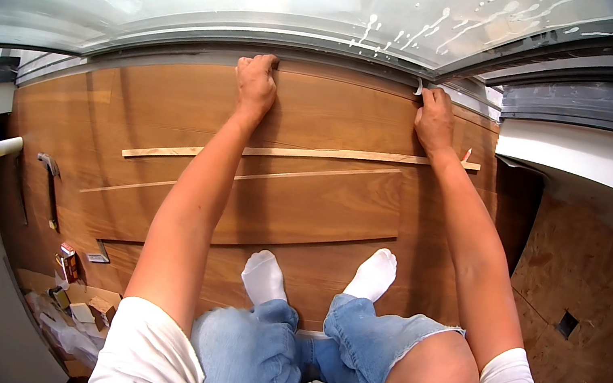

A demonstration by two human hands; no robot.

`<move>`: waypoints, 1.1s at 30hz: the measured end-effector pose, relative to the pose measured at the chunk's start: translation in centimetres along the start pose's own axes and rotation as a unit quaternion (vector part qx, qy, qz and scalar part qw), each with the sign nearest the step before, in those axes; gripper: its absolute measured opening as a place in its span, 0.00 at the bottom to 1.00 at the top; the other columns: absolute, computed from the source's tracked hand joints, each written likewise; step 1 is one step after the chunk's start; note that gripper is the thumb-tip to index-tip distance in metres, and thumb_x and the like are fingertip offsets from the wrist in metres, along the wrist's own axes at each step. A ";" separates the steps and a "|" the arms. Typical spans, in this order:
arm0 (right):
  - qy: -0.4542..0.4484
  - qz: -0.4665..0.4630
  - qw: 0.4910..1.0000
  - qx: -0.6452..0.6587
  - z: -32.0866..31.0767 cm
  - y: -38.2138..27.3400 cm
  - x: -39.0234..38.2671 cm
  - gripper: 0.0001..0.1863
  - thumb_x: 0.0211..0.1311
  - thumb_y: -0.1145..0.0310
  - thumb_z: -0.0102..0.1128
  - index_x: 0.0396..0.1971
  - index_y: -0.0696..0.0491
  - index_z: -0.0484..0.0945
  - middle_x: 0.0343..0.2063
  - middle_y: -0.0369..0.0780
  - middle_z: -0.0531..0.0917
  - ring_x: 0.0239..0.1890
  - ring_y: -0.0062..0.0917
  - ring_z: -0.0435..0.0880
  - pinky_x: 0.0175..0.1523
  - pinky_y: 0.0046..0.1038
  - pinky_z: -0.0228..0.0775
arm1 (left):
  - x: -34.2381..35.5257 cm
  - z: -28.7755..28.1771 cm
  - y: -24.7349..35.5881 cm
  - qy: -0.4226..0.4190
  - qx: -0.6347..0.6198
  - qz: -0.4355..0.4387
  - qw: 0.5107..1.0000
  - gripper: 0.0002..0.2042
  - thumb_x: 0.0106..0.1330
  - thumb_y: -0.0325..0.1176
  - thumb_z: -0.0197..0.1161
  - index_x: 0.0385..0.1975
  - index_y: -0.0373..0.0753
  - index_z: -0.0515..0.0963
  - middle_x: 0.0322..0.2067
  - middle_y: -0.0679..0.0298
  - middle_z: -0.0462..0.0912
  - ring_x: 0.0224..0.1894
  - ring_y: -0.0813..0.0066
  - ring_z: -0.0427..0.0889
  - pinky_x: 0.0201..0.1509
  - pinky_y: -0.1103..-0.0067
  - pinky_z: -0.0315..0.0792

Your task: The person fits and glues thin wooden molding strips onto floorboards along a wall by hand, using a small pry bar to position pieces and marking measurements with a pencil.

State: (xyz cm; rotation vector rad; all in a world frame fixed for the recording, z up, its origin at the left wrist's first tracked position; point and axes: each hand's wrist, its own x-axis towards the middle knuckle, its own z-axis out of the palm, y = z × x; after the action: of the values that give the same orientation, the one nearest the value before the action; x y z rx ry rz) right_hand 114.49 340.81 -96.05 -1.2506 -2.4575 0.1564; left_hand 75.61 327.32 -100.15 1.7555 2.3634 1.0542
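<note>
At the far edge of the wood plank floor (337, 111), both my arms reach out to the grey window frame (330, 59). My left hand (257, 84) is closed, its knuckles up against the seam between floor and frame; whatever its fingers hold is hidden. Farther right along that seam, my right hand (435, 120) is closed too. A small curled white strip (420, 87) sticks up at its fingertips. Below my wrists a long thin wood strip (330, 153) lies across the floor, passing under both forearms. Nearer me lies a loose brown plank (313, 201).
A hammer (51, 187), a white tube (5, 147) and a metal square (99, 253) lie at the left. Boxes and an open carton (77, 307) stand at lower left. A pencil (467, 155) rests by the strip's right end. Bare board flooring (570, 279) lies right.
</note>
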 end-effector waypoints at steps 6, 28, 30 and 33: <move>0.000 -0.007 0.999 0.044 0.2 0.8 -0.6 0.20 0.57 0.81 0.59 0.51 0.56 0.81 0.49 0.44 0.81 0.56 0.43 0.79 0.61 0.41 0.75 | -1.5 -4.0 1.4 -0.023 -0.032 0.025 0.999 0.14 0.68 0.23 0.61 0.51 0.40 0.85 0.49 0.58 0.87 0.53 0.53 0.81 0.62 0.63 0.73; -0.188 -0.008 0.971 0.149 -7.1 1.2 -6.5 0.15 0.77 0.71 0.56 0.58 0.58 0.81 0.53 0.49 0.85 0.57 0.38 0.85 0.62 0.37 0.75 | -46.9 -40.6 -3.2 0.035 0.206 -0.409 0.888 0.12 0.67 0.28 0.66 0.49 0.38 0.85 0.48 0.56 0.86 0.53 0.52 0.81 0.62 0.63 0.75; -0.210 0.065 0.952 0.212 -9.8 -1.0 -4.9 0.15 0.80 0.63 0.59 0.53 0.59 0.83 0.39 0.47 0.89 0.40 0.29 0.90 0.48 0.31 0.80 | -49.3 -42.1 -6.3 0.058 0.224 -0.432 0.872 0.12 0.68 0.28 0.65 0.49 0.37 0.84 0.48 0.54 0.86 0.54 0.51 0.81 0.62 0.63 0.75; -0.254 0.098 0.959 0.083 -13.6 -3.9 -1.3 0.13 0.81 0.63 0.58 0.44 0.57 0.84 0.23 0.41 0.85 0.23 0.24 0.82 0.35 0.30 0.75 | -51.0 -44.1 -12.1 0.097 0.253 -0.450 0.851 0.12 0.66 0.29 0.68 0.49 0.39 0.85 0.47 0.57 0.85 0.52 0.53 0.81 0.60 0.62 0.75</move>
State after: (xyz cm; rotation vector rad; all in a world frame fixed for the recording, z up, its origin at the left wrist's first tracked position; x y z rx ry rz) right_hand 117.44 336.50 -82.80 -1.5237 -2.6477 0.8120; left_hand 67.04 259.99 -91.06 0.3494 3.2028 0.4792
